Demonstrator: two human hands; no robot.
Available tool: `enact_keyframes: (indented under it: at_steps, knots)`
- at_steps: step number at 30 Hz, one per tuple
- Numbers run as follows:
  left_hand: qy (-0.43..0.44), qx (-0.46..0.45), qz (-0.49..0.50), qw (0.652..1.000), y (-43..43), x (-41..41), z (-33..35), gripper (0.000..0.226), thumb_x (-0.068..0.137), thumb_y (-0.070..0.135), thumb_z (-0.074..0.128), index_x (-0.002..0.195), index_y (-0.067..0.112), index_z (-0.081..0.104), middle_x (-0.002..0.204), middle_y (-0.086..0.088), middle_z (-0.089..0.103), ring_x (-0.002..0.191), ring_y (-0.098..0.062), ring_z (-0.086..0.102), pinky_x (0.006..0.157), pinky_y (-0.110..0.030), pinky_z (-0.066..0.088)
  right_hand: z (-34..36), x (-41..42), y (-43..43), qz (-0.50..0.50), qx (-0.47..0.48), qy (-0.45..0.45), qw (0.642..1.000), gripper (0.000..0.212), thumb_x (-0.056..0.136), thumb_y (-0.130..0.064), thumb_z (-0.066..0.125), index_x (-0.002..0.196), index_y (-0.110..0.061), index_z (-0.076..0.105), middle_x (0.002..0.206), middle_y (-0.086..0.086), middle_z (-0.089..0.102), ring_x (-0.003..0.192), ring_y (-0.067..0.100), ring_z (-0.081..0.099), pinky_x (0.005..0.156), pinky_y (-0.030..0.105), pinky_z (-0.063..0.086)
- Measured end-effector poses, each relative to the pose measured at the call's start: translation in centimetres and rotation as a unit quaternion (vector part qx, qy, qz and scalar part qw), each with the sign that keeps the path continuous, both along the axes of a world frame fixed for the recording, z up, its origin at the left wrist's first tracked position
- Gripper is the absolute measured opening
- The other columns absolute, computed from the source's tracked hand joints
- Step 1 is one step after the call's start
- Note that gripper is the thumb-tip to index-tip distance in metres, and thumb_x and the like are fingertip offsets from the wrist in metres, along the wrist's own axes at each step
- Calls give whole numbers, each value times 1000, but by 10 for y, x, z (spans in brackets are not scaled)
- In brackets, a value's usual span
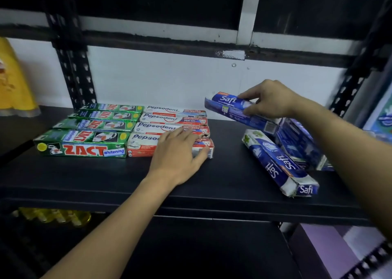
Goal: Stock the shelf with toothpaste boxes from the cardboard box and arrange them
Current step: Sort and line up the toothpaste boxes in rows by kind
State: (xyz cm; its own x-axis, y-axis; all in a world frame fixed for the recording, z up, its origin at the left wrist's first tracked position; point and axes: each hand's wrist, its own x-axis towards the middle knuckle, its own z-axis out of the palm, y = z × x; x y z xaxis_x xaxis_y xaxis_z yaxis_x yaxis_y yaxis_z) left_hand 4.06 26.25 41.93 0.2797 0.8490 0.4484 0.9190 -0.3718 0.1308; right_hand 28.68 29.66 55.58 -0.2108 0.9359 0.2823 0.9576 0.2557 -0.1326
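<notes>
Right hand [269, 101] lifts a blue Safi box [237, 112] at centre right, while the left hand [178, 151] steadies the sorted rows.

On the black shelf [191, 185], four green Zact boxes [84, 145] at centre left and four Pepsodent boxes [167, 119] just beside them lie in neat rows, long sides touching. The left hand lies spread and flat on the front Pepsodent boxes, thumb at the end of the nearest one, probably to keep the row square and mark its edge. The right hand's fingers and thumb pinch the Safi box, held tilted and clear of the shelf, likely bound for the bare gap between the hands. A loose Safi box [277, 164] lies askew at lower right, with more Safi boxes [297, 140] heaped behind it, unsorted. The cardboard box is not in view.
</notes>
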Motion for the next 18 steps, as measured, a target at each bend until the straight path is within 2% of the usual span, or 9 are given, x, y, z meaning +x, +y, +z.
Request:
enact_keyframes:
  at_steps: [10,15,18]
  knots:
    - [-2,4,5,1000,2,1,-1,61,95,64,29,140,29,50,150,9,45,144,-14,30,119,-38,18,-23,19,79,1,-79,-52,996,48,85,-8,70,131,-19,63,129,-2,65,98,5,50,83,21,34]
    - [3,2,7,1000,3,1,1,61,95,64,28,142,30,48,152,10,43,145,-13,27,120,-38,17,-41,19,99,-8,-101,-28,994,52,85,3,62,132,-19,61,130,0,64,106,11,55,88,23,39]
    - [3,2,5,1000,2,1,1,61,95,64,28,142,30,48,152,9,43,145,-13,28,120,-38,17,-50,15,104,-14,-137,-7,990,57,84,-10,67,137,-25,55,137,-1,59,123,18,54,96,26,39]
